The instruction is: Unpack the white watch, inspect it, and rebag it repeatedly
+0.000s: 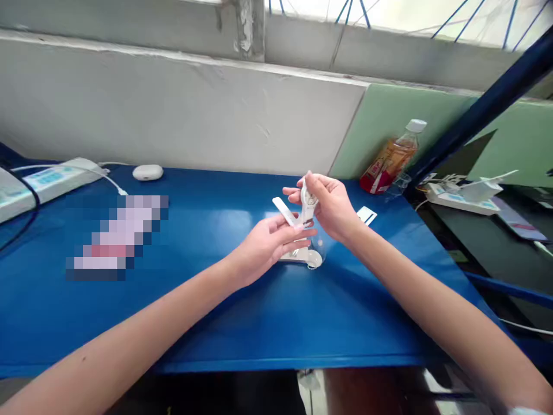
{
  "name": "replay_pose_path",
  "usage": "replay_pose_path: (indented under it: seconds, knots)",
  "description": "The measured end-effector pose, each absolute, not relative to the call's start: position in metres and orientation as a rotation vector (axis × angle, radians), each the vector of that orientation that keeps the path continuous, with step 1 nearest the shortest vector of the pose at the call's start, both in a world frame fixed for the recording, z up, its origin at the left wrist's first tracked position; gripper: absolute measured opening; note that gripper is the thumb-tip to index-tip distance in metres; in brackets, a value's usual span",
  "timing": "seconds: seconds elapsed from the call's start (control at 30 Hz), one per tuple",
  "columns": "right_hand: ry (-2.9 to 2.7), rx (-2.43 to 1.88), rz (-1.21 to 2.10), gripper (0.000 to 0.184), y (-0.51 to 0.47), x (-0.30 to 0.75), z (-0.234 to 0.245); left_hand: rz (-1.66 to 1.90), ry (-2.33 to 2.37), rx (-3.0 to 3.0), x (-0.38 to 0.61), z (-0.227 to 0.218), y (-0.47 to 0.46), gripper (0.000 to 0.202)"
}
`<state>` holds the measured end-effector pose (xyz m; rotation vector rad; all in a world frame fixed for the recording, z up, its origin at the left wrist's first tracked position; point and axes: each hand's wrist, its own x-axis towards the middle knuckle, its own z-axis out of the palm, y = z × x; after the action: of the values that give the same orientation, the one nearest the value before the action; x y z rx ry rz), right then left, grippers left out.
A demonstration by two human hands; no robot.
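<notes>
A white wristwatch (309, 200) with a round dial is held up over the middle of the blue table. My right hand (330, 204) pinches it from the right, with the thumb near the dial. From the left, my left hand (270, 245) has its fingers around the lower part of the strap (283, 210), whose free end sticks up to the left. Right below the hands, a clear rounded container (320, 248) and a flat whitish piece (294, 255) are on the table, partly hidden by my left fingers.
On the blue table (181, 323) are a pixelated phone-like shape (125, 230), a white earbud case (147, 172), a power strip (64, 176), a white card (367, 215) and a drink bottle (391, 158) leaning by the wall. A blue post (484, 104) rises at the right.
</notes>
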<state>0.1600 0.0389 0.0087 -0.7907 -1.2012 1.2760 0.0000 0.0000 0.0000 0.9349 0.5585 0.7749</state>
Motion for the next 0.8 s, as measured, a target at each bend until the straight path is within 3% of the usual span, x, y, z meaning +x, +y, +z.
replay_pose_path:
  seconds: [0.23, 0.47, 0.8]
  knots:
    - [-1.326, -0.818, 1.136, 0.023, 0.037, 0.159, 0.008, 0.744, 0.64, 1.099, 0.003, -0.005, -0.005, 0.039]
    - [-1.233, -0.651, 1.731, 0.049, 0.035, 0.165, 0.02, 0.6, 0.596, 1.082, 0.003, -0.002, -0.008, 0.053]
    - [-1.119, -0.538, 1.996, 0.068, 0.033, 0.169, 0.025, 0.575, 0.547, 1.131, 0.001, -0.002, -0.01, 0.049]
